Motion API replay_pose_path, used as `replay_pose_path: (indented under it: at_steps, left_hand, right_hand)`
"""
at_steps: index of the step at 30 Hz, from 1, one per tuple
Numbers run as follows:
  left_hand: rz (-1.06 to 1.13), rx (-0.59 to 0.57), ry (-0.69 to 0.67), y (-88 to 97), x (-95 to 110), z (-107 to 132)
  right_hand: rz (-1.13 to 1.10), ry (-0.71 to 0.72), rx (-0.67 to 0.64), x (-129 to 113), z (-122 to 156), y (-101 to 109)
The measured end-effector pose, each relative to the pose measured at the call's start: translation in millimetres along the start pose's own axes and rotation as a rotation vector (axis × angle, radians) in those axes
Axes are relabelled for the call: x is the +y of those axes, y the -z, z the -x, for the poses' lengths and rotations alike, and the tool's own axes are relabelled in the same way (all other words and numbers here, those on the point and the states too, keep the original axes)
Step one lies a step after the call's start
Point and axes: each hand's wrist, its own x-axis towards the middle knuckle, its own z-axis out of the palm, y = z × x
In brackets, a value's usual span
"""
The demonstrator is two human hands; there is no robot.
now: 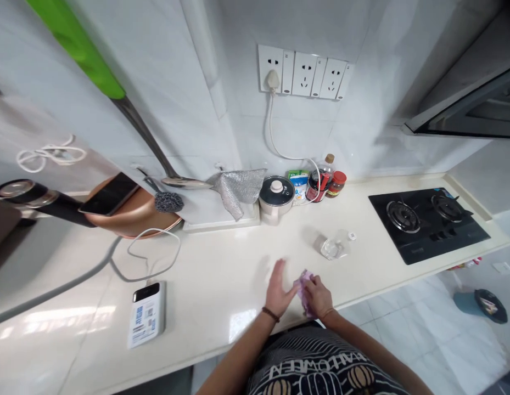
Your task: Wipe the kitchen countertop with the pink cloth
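My right hand point(320, 297) is closed on a crumpled pale purple cloth point(303, 282) near the front edge of the cream countertop point(213, 299). Just left of it, my left hand point(277, 292) has its fingers stretched out, with the thumb by the cloth; whether it touches the cloth I cannot tell. Beyond my right hand, a clear bottle point(336, 247) with a white cap lies on its side, its cap toward the stove.
A small lidded pot point(275, 203) and several condiment containers line the wall. At right is a black gas stove point(427, 222). On the left are a white power bank point(147, 318) with a cable and a copper-coloured vessel point(135, 211). Utensils hang at left; a bin point(481, 304) stands on the floor.
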Motion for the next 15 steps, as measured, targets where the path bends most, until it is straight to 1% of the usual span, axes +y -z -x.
replay_pose_path:
  at_steps: [2,4,6,8,10,12,13,15]
  left_hand:
    - [0.092,-0.15,-0.036,-33.2,30,-30]
    - [0.167,-0.245,-0.06,-59.4,52,-60]
    - [0.228,-0.309,-0.074,-78.6,67,-90]
    - [0.266,-0.392,-0.08,-92.0,77,-121]
    - [0.274,-0.506,-0.069,-101.9,83,-149]
    - [0.268,-0.605,-0.041,-110.5,87,-170]
    - [0.276,-0.628,-0.027,-114.9,89,-176]
    - [0.346,-0.6,-0.001,-123.6,93,-178]
  right_hand:
    - [0.008,-0.006,-0.029,13,-1,5]
    - [0.026,-0.065,-0.013,42,-2,20]
    - [0.034,-0.196,0.031,78,-2,40]
    - [0.023,-0.36,0.057,111,-2,57]
    - [0.007,-0.472,0.062,133,-1,67]
    - [0.003,-0.506,0.054,143,-2,72]
    - [0.001,-0.513,0.05,145,-2,72]
    - [0.002,-0.528,0.045,144,-4,71]
